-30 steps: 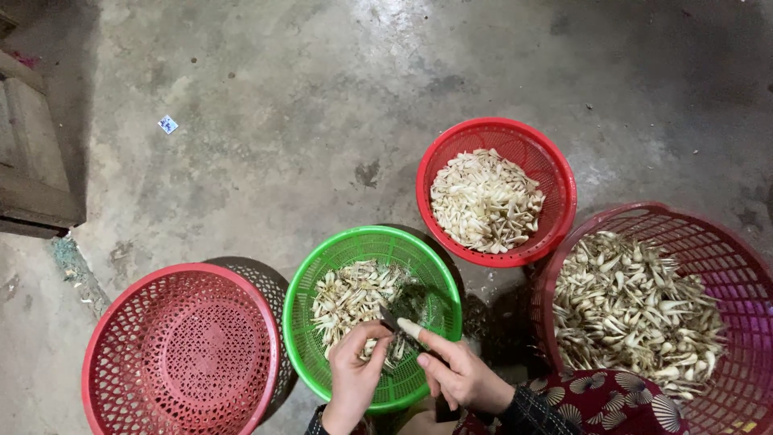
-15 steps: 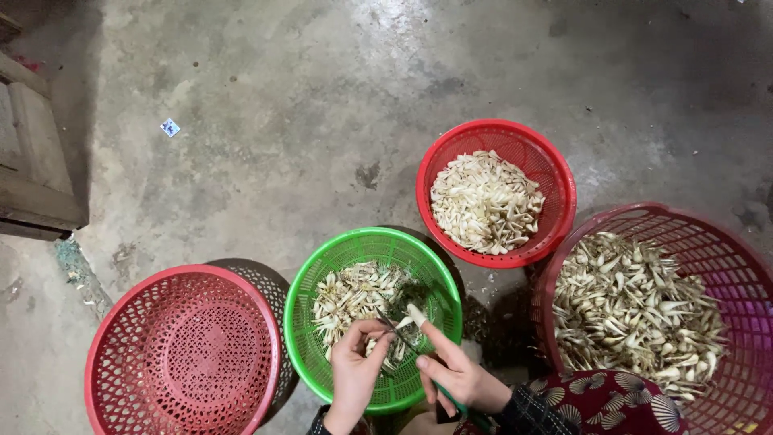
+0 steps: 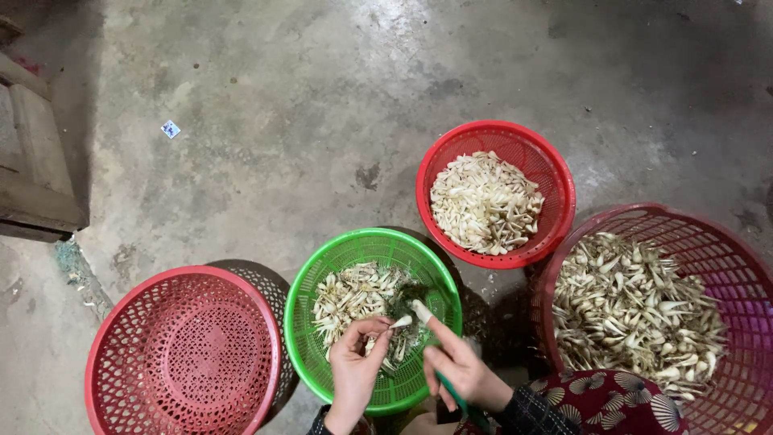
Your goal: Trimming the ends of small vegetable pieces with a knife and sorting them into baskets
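Observation:
My left hand [image 3: 354, 370] pinches a small pale shoot piece [image 3: 400, 321] over the green basket [image 3: 322, 282], which holds pale trimmings and some dark scraps. My right hand [image 3: 463, 366] grips a green-handled knife [image 3: 435, 346], its blade tip right beside the piece. A red basket [image 3: 555, 173] of clean white trimmed pieces sits behind to the right. A large dark-red basket [image 3: 725, 242] of untrimmed pale shoots stands at the far right.
An upturned red basket [image 3: 181, 354] rests at the lower left on the concrete floor. A wooden pallet or step [image 3: 32, 177] lies at the left edge. A small paper scrap [image 3: 170, 129] lies on the floor. Patterned cloth [image 3: 612, 407] covers my knee.
My hands have come closer together over the green basket; the knife blade has moved up to the piece that my left hand holds.

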